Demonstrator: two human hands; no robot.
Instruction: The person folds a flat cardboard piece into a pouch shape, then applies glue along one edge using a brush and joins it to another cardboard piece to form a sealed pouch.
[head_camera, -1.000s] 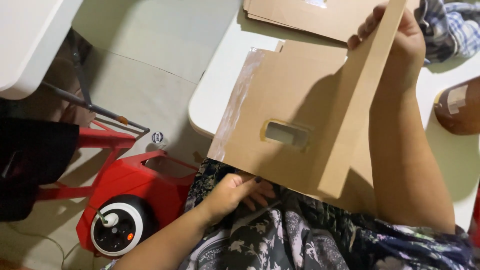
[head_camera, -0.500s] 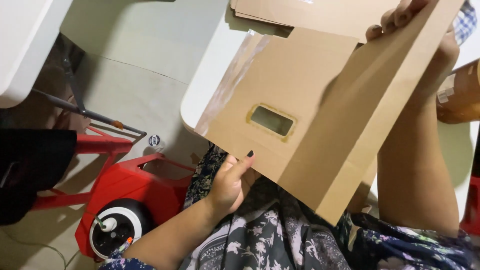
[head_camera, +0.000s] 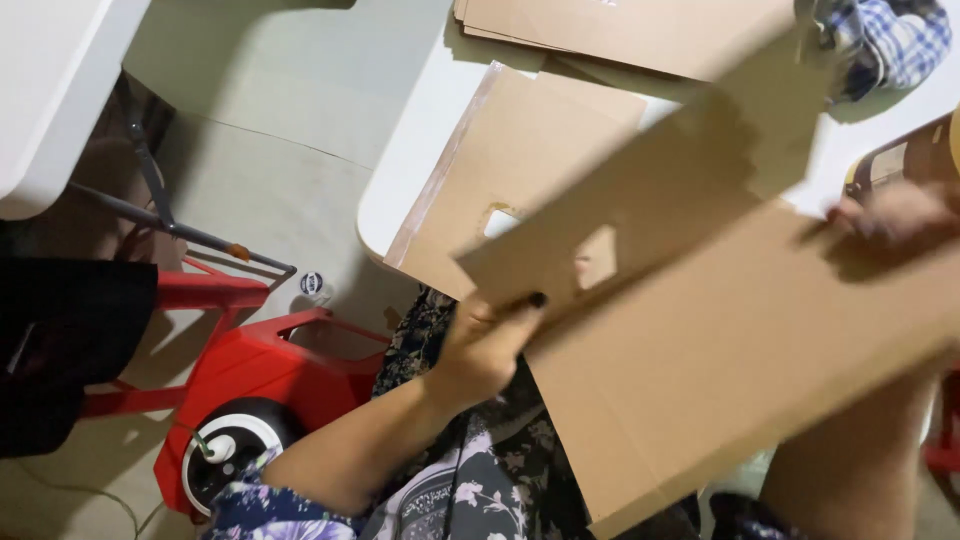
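The light is soft and a bit dim, with a warm yellow look. The white table is the brightest part, but nothing glares. A big dark shadow falls on the pale floor beside it. The brown cardboard sheet looks smeared and fuzzy. The right hand is very blurry too. The red machine looks sharp and clear

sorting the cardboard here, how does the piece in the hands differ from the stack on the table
The held piece is lifted and tilted, gripped by the left hand and right hand; the stack lies flat, untouched. The held piece shows a cut-out slot and is motion-blurred; the stack shows none and looks sharp. Both are plain brown cardboard.
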